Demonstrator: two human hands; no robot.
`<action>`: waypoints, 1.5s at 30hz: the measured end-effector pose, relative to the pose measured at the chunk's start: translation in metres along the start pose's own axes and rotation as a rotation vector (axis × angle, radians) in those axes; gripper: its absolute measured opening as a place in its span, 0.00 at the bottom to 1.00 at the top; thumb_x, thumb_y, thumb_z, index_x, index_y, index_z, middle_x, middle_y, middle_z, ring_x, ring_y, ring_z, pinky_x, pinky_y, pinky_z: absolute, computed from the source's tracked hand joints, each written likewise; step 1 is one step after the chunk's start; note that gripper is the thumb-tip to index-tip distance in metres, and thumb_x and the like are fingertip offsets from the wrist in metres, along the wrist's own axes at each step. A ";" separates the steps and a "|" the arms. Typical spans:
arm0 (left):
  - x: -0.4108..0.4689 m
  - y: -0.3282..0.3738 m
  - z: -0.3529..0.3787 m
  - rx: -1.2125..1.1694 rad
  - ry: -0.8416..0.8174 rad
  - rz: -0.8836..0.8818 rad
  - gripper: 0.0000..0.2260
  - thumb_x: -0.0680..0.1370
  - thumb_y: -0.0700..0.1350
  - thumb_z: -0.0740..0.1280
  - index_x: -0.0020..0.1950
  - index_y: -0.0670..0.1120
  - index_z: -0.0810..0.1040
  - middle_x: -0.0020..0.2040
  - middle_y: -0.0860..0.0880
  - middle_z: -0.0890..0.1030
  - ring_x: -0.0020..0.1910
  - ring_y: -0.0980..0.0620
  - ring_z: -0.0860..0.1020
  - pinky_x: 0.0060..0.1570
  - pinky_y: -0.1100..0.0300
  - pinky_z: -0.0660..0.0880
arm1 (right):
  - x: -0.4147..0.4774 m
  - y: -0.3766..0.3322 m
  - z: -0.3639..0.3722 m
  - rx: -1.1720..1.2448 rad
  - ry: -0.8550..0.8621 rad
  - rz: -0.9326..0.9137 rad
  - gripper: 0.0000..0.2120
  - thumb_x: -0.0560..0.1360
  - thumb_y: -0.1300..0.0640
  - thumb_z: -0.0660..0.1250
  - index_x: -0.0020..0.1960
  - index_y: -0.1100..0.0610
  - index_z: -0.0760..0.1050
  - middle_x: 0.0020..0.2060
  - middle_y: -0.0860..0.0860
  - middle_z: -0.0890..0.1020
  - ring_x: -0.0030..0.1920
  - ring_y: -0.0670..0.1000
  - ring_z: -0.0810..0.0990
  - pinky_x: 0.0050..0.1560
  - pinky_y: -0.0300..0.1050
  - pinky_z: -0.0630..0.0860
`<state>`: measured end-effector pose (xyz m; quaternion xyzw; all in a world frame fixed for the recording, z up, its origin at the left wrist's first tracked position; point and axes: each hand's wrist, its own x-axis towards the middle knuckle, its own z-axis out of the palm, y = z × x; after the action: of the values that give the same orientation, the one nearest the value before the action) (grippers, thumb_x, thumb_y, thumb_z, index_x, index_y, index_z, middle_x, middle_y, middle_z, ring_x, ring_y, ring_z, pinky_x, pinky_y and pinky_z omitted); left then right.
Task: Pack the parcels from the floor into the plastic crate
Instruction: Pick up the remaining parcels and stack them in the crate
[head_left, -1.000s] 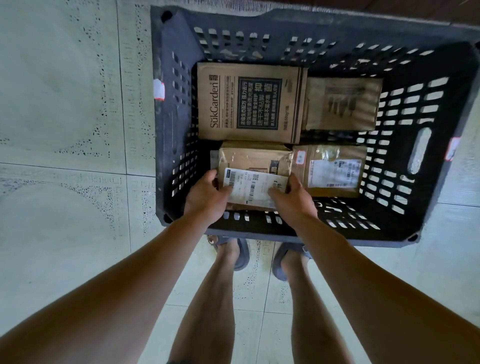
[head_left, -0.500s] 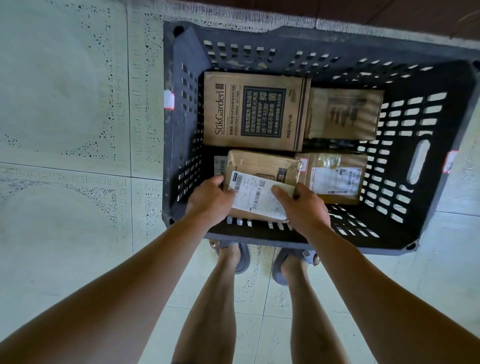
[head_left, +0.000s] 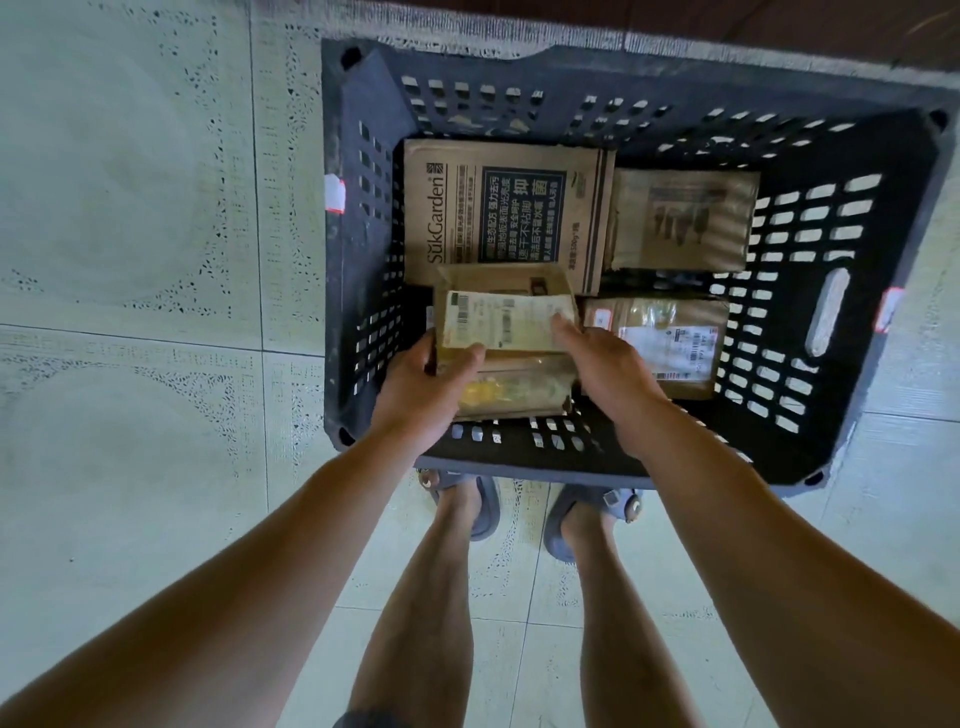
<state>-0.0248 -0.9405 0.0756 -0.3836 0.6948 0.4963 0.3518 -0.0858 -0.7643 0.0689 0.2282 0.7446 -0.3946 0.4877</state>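
Lowering a labelled parcel (head_left: 506, 317), clasped at its sides by left hand (head_left: 423, 387) and right hand (head_left: 605, 371), at 7 o'clock inside the plastic crate (head_left: 883, 332), beside three packed parcels; bare floor (head_left: 130, 260) visible.

"SükGarden" runs sideways along the big brown carton (head_left: 506, 208) at the crate's far left, beside a dark panel of Chinese characters too small to make out, with "500g" near its edge. White shipping labels with barcodes sit on the held parcel (head_left: 501, 322) and the taped parcel (head_left: 670, 338) beside it, print unreadable
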 end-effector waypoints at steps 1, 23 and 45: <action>-0.002 0.002 0.000 0.002 0.047 -0.029 0.16 0.77 0.61 0.63 0.62 0.58 0.75 0.59 0.57 0.80 0.56 0.55 0.78 0.50 0.59 0.74 | -0.004 0.000 0.005 0.046 -0.044 -0.037 0.18 0.78 0.36 0.57 0.54 0.49 0.71 0.46 0.46 0.79 0.46 0.46 0.77 0.44 0.41 0.70; 0.021 -0.019 -0.006 0.232 0.211 -0.165 0.21 0.79 0.50 0.65 0.69 0.49 0.62 0.55 0.49 0.77 0.36 0.56 0.75 0.27 0.61 0.68 | 0.017 0.023 0.070 -0.123 0.067 -0.016 0.08 0.78 0.48 0.63 0.55 0.49 0.74 0.46 0.49 0.81 0.43 0.51 0.80 0.41 0.47 0.78; -0.069 0.053 0.041 0.139 0.150 0.065 0.13 0.80 0.43 0.64 0.63 0.46 0.78 0.62 0.46 0.80 0.56 0.44 0.80 0.41 0.59 0.74 | -0.084 0.026 -0.038 0.140 0.036 0.039 0.13 0.76 0.57 0.62 0.59 0.52 0.77 0.46 0.54 0.83 0.48 0.56 0.83 0.50 0.49 0.77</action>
<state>-0.0351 -0.8767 0.1474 -0.3717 0.7640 0.4278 0.3084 -0.0523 -0.7146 0.1440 0.2834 0.7191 -0.4320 0.4646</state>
